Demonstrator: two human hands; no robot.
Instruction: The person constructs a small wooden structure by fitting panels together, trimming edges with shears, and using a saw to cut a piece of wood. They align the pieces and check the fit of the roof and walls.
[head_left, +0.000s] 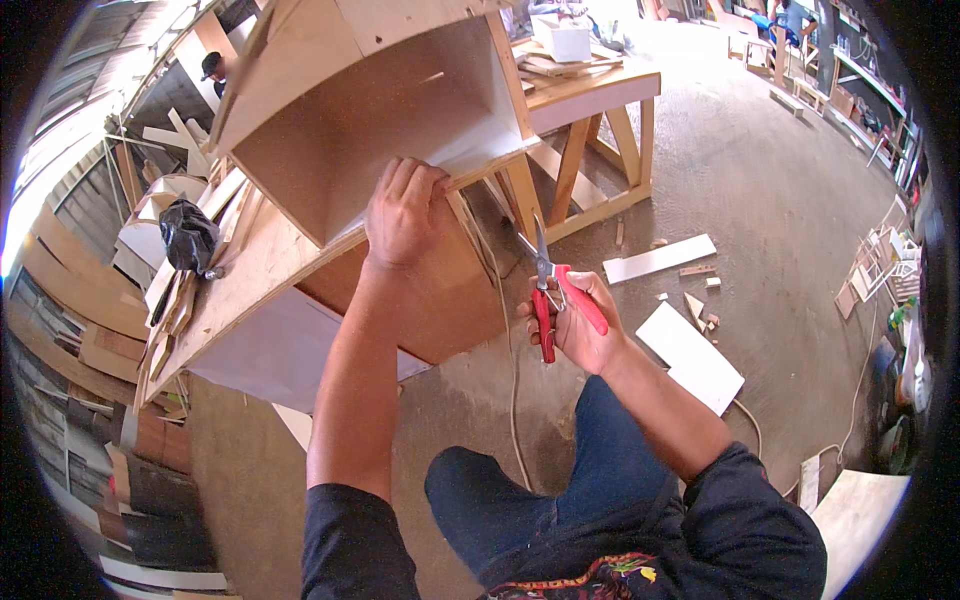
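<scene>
Red-handled pliers (545, 290) upright beside plywood cabinet (380, 120).

Packages — just two that we can make out

At one o'clock we see a white box (563, 38) on the workbench; at nine, a crumpled black bag (187, 236).

workbench (255, 275): plywood top, holding the open wooden cabinet (370, 110) and a crumpled black bag (187, 235)
floor (760, 190): bare concrete, white board offcuts (690, 355) and small wood scraps (700, 305) scattered around
</scene>
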